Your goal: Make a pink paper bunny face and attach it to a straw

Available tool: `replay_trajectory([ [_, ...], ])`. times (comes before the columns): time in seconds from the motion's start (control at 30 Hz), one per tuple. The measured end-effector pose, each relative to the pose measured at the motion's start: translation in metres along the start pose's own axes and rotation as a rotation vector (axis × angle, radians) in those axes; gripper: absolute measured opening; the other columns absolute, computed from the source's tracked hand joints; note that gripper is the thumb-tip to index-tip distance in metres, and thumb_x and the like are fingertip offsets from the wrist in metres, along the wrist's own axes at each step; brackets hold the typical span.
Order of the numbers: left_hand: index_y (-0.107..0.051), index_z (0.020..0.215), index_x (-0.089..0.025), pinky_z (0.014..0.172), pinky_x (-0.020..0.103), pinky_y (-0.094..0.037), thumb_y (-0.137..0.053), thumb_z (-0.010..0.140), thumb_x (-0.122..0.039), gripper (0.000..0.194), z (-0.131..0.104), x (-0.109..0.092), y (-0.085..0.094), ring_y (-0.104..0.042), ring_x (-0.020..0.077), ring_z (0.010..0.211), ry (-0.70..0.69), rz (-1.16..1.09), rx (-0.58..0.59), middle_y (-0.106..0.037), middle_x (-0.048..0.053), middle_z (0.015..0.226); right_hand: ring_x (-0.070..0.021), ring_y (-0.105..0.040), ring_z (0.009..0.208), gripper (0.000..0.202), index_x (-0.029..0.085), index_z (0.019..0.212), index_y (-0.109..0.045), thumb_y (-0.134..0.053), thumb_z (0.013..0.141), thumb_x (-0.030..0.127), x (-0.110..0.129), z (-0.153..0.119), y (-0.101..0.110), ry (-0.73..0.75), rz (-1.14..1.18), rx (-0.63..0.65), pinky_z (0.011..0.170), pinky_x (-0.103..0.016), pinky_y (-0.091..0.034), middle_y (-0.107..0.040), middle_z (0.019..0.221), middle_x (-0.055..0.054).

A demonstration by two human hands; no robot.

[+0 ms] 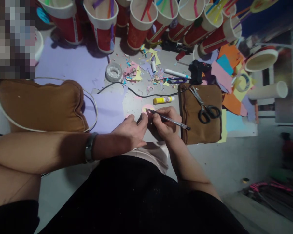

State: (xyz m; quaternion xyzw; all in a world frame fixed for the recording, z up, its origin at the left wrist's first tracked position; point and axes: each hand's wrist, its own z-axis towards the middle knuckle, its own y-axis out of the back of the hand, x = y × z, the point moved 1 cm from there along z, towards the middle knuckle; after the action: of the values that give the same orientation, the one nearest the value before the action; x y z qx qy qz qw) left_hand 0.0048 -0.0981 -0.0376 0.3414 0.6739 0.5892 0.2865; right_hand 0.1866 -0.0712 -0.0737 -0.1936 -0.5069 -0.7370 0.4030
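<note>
My right hand [168,122] grips a clear pen with a black end [177,122], its tip on a small pink paper piece [148,107] that has a bit of yellow on it. Beside that piece, my left hand [134,130] rests on the table with its fingertips at the paper's near left edge. Whether those fingers pinch it is too small to tell. A yellow glue stick [163,100] lies just beyond the paper. Black-handled scissors [202,105] lie on the brown cushion [213,133] right of my right hand.
Red cups [136,34] with straws line the back. Paper scraps [134,72], a tape roll [114,72] and markers [177,73] lie before them. A cable crosses the table. Another brown cushion [39,105] sits left; coloured paper [230,100] and a fallen cup [268,92] are right.
</note>
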Motion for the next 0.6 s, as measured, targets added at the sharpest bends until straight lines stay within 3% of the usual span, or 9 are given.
replay_trajectory([
  [0.2, -0.05, 0.146, 0.007, 0.075, 0.04, -0.035, -0.045, 0.102, -0.058, 0.079, 0.0, 0.001, 0.001, -0.068, 0.0267, 0.08, -0.018, -0.003, 0.064, -0.046, 0.035, 0.153, -0.014, -0.063, 0.063, 0.009, 0.024, 0.088, -0.058, -0.064, 0.09, 0.029, -0.018, -0.009, 0.001, -0.106, 0.099, -0.173, 0.06, -0.031, -0.054, -0.064, 0.076, 0.003],
  [0.43, -0.046, 0.149, 0.006, 0.078, 0.041, -0.034, -0.043, 0.103, -0.055, 0.077, 0.001, 0.002, 0.004, -0.068, 0.029, 0.084, -0.014, -0.059, 0.131, -0.042, 0.035, 0.155, -0.0136, -0.059, 0.058, 0.01, 0.024, 0.08, -0.054, -0.063, 0.085, 0.023, -0.012, -0.004, 0.003, -0.087, 0.006, -0.169, 0.056, -0.03, -0.05, -0.061, 0.068, 0.004],
  [0.6, -0.046, 0.149, 0.007, 0.079, 0.042, -0.034, -0.045, 0.102, -0.055, 0.078, 0.001, 0.002, 0.002, -0.067, 0.0283, 0.083, -0.012, -0.075, 0.113, -0.041, 0.037, 0.155, -0.0133, -0.059, 0.057, 0.011, 0.024, 0.077, -0.053, -0.062, 0.084, 0.023, -0.004, 0.001, 0.005, -0.062, -0.069, -0.134, 0.057, -0.029, -0.049, -0.062, 0.067, 0.004],
])
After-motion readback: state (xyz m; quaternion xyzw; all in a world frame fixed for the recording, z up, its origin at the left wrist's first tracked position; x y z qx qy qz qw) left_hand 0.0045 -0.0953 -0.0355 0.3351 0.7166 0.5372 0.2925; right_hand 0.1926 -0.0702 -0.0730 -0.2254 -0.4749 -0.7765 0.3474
